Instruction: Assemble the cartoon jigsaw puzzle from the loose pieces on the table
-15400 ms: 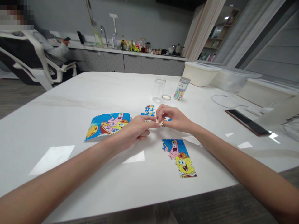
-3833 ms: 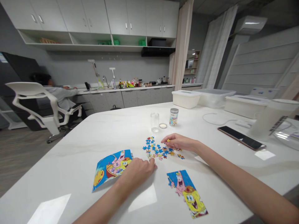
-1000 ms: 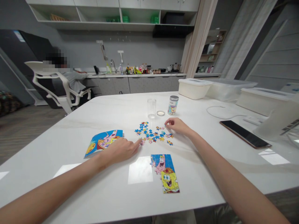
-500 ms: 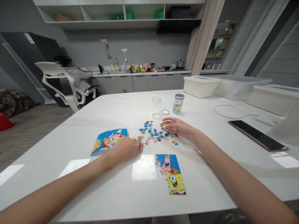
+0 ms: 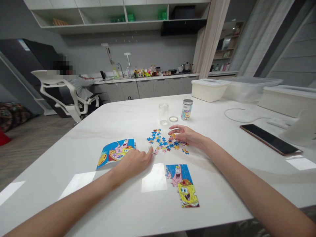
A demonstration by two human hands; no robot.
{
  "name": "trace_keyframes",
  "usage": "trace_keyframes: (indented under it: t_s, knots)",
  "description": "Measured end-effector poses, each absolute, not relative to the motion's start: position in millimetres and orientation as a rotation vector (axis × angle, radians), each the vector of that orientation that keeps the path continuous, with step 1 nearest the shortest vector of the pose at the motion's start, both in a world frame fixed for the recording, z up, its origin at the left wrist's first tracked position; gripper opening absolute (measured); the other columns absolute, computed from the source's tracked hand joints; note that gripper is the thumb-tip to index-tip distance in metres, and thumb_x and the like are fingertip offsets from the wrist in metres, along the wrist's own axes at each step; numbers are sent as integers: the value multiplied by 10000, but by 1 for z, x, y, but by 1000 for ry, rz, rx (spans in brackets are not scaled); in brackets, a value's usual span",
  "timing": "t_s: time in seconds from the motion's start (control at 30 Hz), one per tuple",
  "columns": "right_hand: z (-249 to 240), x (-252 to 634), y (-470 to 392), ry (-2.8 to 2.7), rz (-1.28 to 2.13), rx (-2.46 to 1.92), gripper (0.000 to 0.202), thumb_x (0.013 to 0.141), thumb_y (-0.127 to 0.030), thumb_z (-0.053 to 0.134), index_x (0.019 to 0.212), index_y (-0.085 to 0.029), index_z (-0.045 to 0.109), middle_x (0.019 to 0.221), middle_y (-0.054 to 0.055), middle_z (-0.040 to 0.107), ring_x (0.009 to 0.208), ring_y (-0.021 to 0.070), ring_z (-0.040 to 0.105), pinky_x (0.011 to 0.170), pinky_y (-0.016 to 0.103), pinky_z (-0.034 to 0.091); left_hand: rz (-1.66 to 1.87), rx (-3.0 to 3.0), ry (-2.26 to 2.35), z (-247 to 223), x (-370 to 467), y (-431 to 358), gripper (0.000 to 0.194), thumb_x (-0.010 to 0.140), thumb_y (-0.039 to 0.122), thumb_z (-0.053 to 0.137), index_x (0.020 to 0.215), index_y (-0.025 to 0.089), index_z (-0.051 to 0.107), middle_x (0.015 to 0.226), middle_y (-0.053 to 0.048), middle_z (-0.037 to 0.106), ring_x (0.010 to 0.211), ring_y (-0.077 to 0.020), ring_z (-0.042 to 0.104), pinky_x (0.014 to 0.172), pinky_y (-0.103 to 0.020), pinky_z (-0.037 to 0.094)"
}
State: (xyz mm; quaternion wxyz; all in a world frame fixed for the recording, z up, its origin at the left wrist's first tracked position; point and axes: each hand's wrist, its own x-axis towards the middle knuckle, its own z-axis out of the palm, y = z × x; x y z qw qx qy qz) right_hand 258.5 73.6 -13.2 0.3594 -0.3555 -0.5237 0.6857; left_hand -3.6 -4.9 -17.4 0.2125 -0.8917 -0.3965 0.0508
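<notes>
Loose blue, yellow and pink puzzle pieces (image 5: 163, 143) lie scattered in the middle of the white table. At their left edge is my left hand (image 5: 138, 159), its index finger pointing at the pieces and the other fingers curled under. My right hand (image 5: 189, 135) hovers over the right side of the pile with a small yellow puzzle piece (image 5: 173, 136) between thumb and fingers. A partly joined cartoon puzzle (image 5: 184, 186) lies flat nearer to me. Left of the pile, a curved picture sheet (image 5: 117, 149) lies beside my left hand, partly covered by it.
Beyond the pieces stand a clear jar (image 5: 163, 114), a round lid (image 5: 173, 118) and a printed can (image 5: 187, 110). A phone (image 5: 270, 139), a white cable (image 5: 247, 118) and plastic boxes (image 5: 209, 90) are at the right. A person (image 5: 81, 86) sits at the back left.
My left index finger has extended further toward the pieces. My right hand has stayed over the pile, nearly still. The whole view has shifted slightly.
</notes>
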Motion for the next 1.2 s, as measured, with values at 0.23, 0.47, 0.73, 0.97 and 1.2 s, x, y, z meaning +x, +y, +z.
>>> trace_keyframes:
  t_s: [0.23, 0.47, 0.73, 0.97, 1.2]
  knots:
    - [-14, 254, 73, -1294, 1827, -839, 372, 643, -45, 679, 971, -186, 570, 954, 48, 654, 858, 182, 688, 771, 289, 550, 134, -2490, -1145, -15, -2, -4, 297, 953, 190, 308, 1062, 120, 576, 533, -66, 635, 469, -255, 639, 409, -295, 393]
    - [-12, 250, 70, -1292, 1858, -830, 357, 641, -53, 685, 960, -174, 579, 956, 53, 650, 831, 182, 689, 764, 298, 544, 202, -2486, -1210, -8, 3, -5, 344, 968, 231, 261, 999, 128, 588, 577, -84, 661, 498, -280, 654, 428, -315, 423]
    - [0, 248, 68, -1326, 1703, -895, 221, 700, -95, 680, 902, -154, 613, 879, 50, 660, 745, 141, 667, 641, 235, 514, 206, -2522, -1199, -9, 2, -4, 380, 979, 255, 257, 1165, 145, 570, 586, -80, 662, 488, -216, 624, 476, -283, 400]
    - [2, 248, 67, -1324, 1685, -955, 125, 748, -134, 639, 871, -149, 619, 838, 46, 663, 689, 119, 643, 599, 222, 492, 150, -2582, -1070, -13, -1, -1, 413, 956, 198, 299, 1330, 169, 473, 583, -56, 653, 444, -169, 577, 444, -279, 306]
    - [1, 249, 67, -1348, 1679, -990, 219, 689, -84, 577, 882, -169, 636, 781, 21, 621, 547, 77, 532, 433, 185, 367, 249, -2574, -979, -12, 3, -1, 480, 894, 96, 371, 1370, 128, 432, 601, -56, 654, 503, -191, 620, 460, -272, 352]
